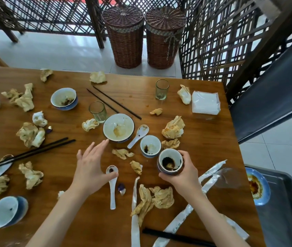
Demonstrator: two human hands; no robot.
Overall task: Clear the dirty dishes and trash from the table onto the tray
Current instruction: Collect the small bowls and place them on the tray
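Head view: with right hand (181, 172) gripping the small cup (170, 162) and left hand (90, 164) spread wide, carry level to the tray (284, 211), avoiding sauce spills.

Bright, even daylight is coming in from twelve o'clock through the lattice screens (231, 41), glaring on the pale floor (61, 50) and sheening the wooden surface (204, 132). Shadows are staying soft and short. Wide-angle distortion is bending the edges; the three and four o'clock margins are looking slightly blurred.
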